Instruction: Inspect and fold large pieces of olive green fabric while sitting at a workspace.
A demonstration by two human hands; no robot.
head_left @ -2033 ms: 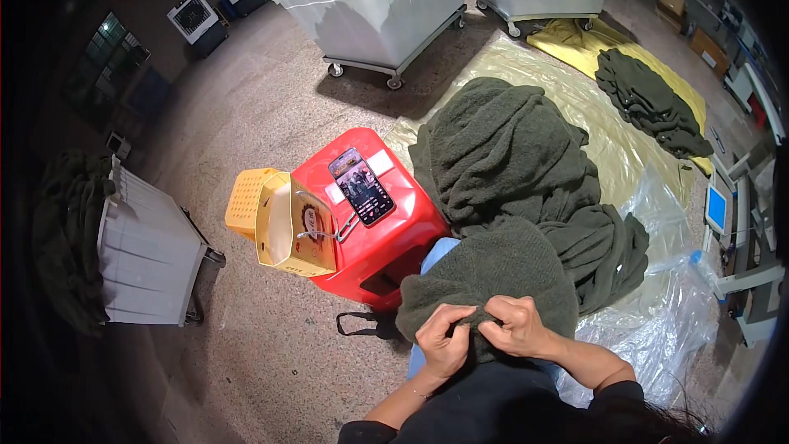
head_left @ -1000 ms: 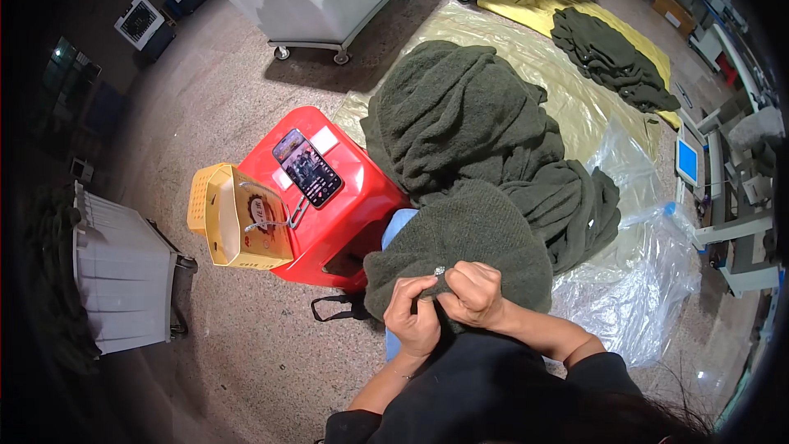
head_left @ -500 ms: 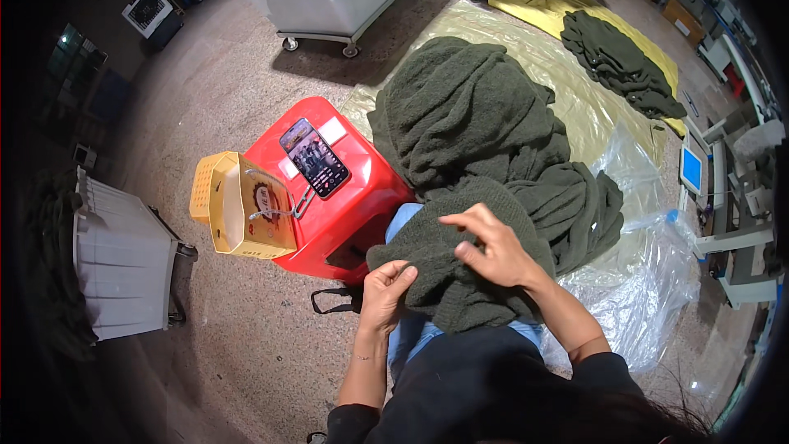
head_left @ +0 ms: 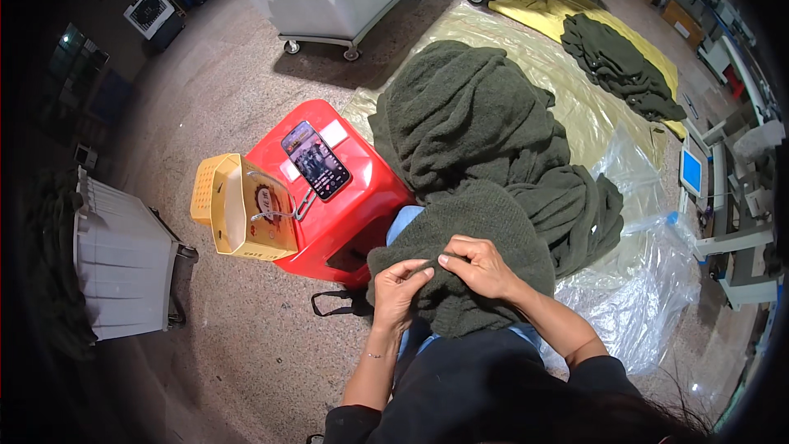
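A dark olive-green piece of knitted fabric point(head_left: 485, 230) lies across my lap. My left hand point(head_left: 394, 289) pinches its near left part between thumb and fingers. Close beside it, my right hand point(head_left: 477, 270) grips the same fabric, its thumb and curled fingers pressed together. The two thumbs almost meet, with a small fold of the knit between them. Any thread or small tool in the fingertips is too small to make out. Beyond my lap, a large heap of the same green fabric point(head_left: 468, 115) is piled on a plastic sheet.
At my left stands a red plastic stool point(head_left: 362, 189) bearing a phone point(head_left: 316, 160), metal scissors-like snips point(head_left: 304, 204) and a yellow cardboard box point(head_left: 230, 218). Grey wheeled bins point(head_left: 329, 0) stand ahead, a white one point(head_left: 123, 255) far left. Crumpled clear plastic point(head_left: 633, 288) lies right.
My right hand has come down and left from above the fabric, closing on it beside my left hand. The left hand keeps its pinch and has shifted slightly right.
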